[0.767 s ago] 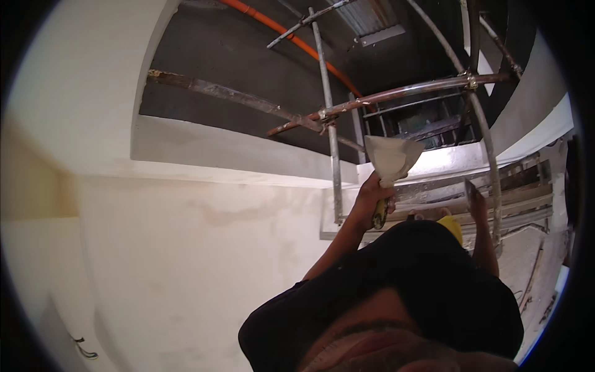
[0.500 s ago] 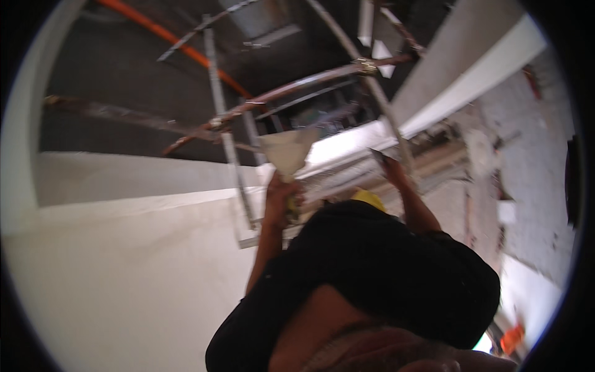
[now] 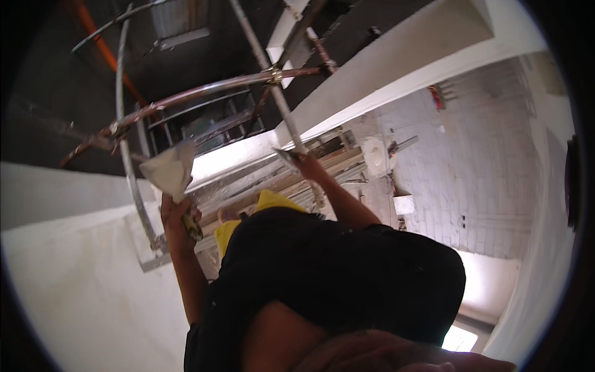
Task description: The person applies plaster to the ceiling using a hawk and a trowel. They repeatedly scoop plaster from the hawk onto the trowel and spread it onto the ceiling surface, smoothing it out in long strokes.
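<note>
My left hand (image 3: 175, 214) is closed on the handle of a wide putty knife (image 3: 167, 166), its broad blade pointing up and bearing pale compound. Out to the right, my right hand (image 3: 307, 167) grips a flat metal blade tool (image 3: 284, 158), partly hidden by the fingers, near an upright scaffold pole. My dark shirt fills the lower middle, and yellow cloth (image 3: 277, 201) shows beyond it, above wooden planks (image 3: 339, 162).
Metal scaffold poles (image 3: 195, 93) with clamps cross the upper left over a dark shaft. A white ledge (image 3: 384, 84) runs diagonally at upper right. Far below at right lie a tiled floor (image 3: 468, 167) and a white container (image 3: 403, 204). A pale wall (image 3: 80, 273) stands at left.
The view has swung right: scaffold, wall and both hands now sit further left in the picture, and more of the floor below shows. Both hands keep hold of their tools.
</note>
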`<move>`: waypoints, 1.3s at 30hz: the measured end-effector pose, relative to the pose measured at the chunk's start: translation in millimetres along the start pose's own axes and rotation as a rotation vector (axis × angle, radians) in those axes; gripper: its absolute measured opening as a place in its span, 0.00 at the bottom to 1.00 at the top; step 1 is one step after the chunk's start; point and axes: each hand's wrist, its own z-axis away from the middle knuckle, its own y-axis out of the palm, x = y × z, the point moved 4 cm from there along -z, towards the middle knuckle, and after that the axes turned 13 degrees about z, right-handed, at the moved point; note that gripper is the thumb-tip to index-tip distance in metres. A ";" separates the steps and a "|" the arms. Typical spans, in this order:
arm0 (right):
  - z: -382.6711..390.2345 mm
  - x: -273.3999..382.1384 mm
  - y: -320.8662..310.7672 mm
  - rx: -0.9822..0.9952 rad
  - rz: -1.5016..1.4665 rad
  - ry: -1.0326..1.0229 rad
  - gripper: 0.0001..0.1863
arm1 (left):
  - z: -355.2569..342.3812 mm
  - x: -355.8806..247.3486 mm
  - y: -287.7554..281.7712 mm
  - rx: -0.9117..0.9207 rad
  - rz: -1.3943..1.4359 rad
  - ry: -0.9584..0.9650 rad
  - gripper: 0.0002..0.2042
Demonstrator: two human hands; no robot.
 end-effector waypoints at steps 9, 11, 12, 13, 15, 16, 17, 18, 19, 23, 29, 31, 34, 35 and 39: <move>-87.1 -5.8 -45.9 0.064 0.197 -0.204 0.25 | 43.0 5.2 -11.1 -0.238 0.104 0.335 0.25; -121.1 -16.6 -52.8 0.098 0.190 -0.267 0.26 | 63.7 25.4 -6.6 -0.331 0.113 0.400 0.26; -139.1 -23.4 -49.2 0.119 0.210 -0.270 0.27 | 76.2 37.0 -2.7 -0.381 0.126 0.428 0.28; -139.3 -2.2 -62.9 0.183 0.171 -0.293 0.29 | 85.5 48.8 3.4 -0.429 0.129 0.466 0.29; -143.6 32.3 -96.7 0.174 0.148 -0.372 0.32 | 102.0 73.6 15.0 -0.529 0.146 0.515 0.31; -155.1 35.9 -101.1 0.108 0.159 -0.435 0.34 | 108.1 84.5 22.2 -0.542 0.162 0.530 0.31; -167.2 38.0 -100.5 0.082 0.158 -0.486 0.35 | 115.3 93.5 28.0 -0.551 0.178 0.542 0.31; -177.4 40.3 -99.6 0.052 0.155 -0.536 0.35 | 122.4 102.6 33.0 -0.558 0.196 0.554 0.32; -183.7 49.9 -101.2 0.057 0.157 -0.572 0.38 | 125.6 107.0 36.0 -0.565 0.208 0.566 0.32; -189.1 59.4 -78.3 0.163 0.294 -0.641 0.39 | 145.2 127.6 49.8 -0.612 0.228 0.576 0.33; -174.1 68.6 0.2 0.060 0.176 -0.904 0.24 | 158.9 149.8 28.3 -0.633 0.187 0.663 0.22; -143.9 80.9 -3.7 0.189 0.101 -0.884 0.25 | 159.7 130.9 51.7 -0.676 0.184 0.623 0.22; -84.4 114.8 -43.5 0.338 0.022 -0.812 0.26 | 158.4 123.3 45.3 -0.580 0.256 0.624 0.20; -85.1 118.2 -39.0 0.219 -0.097 -0.862 0.25 | 161.3 121.2 49.8 -0.570 0.252 0.628 0.20; -63.6 191.0 -72.1 0.194 -0.265 -1.075 0.19 | 171.7 128.1 65.5 -0.548 0.311 0.721 0.23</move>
